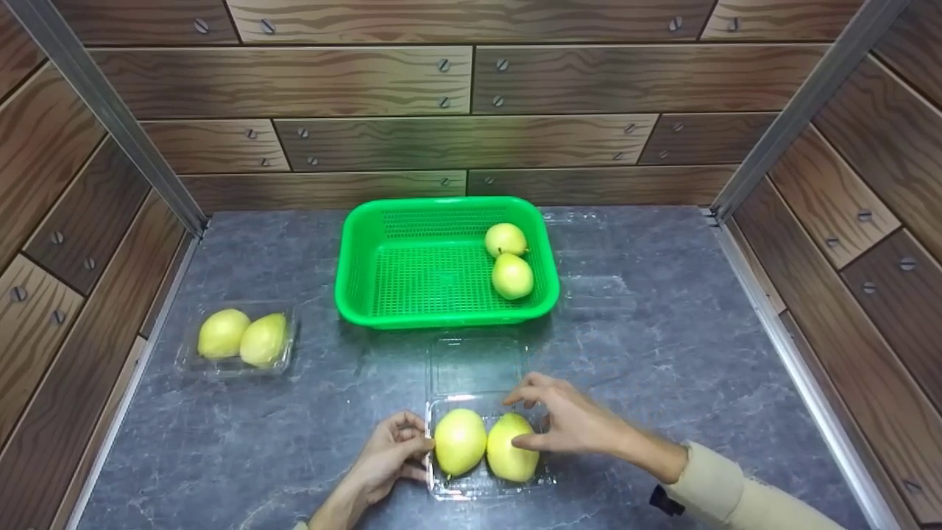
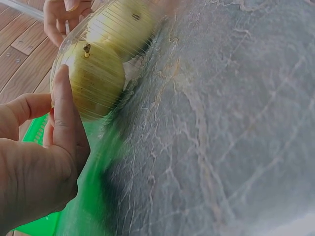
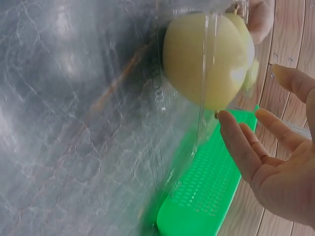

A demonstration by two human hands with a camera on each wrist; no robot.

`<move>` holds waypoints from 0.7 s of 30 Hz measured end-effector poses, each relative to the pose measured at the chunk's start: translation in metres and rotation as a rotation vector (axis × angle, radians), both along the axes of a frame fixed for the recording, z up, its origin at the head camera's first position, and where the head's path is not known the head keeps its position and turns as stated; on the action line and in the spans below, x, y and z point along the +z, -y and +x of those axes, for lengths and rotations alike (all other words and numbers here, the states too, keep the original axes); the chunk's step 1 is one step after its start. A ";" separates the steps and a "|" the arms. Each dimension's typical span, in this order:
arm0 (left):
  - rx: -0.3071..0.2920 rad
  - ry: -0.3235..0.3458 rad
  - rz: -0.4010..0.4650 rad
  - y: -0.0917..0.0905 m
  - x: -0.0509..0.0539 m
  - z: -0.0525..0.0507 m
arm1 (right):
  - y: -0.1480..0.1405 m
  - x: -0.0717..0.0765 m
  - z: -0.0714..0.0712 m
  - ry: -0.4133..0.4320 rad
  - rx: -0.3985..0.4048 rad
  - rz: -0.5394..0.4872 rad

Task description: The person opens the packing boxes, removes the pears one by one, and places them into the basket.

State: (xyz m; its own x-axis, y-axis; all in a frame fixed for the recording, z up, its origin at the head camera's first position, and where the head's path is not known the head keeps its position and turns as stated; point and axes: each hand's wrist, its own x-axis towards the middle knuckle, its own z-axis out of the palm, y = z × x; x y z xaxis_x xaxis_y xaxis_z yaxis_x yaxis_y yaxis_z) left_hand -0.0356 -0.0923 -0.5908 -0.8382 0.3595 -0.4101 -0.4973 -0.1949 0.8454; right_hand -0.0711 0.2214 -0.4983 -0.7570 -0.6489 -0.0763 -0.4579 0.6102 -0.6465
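The ribbed, clear plastic clamshell stands on the grey veined bench between the hands, its unfolded lid lying beyond, toward the green perforated basket. The left hand pinches the left rim. The right hand has its grip spread and holding nothing; it is nearer to the right pear, though I cannot tell if they touch. This pear's narrow end points to the lid; the left pear points oppositely. Both are smooth, yellow-green, round-bellied.
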 end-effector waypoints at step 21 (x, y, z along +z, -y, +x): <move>0.013 -0.001 -0.006 -0.001 -0.001 -0.001 | 0.011 -0.014 0.011 -0.191 0.164 0.202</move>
State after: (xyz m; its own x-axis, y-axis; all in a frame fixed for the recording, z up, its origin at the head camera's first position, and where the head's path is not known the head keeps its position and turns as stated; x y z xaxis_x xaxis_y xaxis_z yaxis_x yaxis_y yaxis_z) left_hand -0.0362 -0.0908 -0.5918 -0.8429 0.3465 -0.4117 -0.4943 -0.1962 0.8469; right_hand -0.0600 0.2101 -0.5126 -0.6569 -0.7494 -0.0827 -0.6620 0.6258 -0.4124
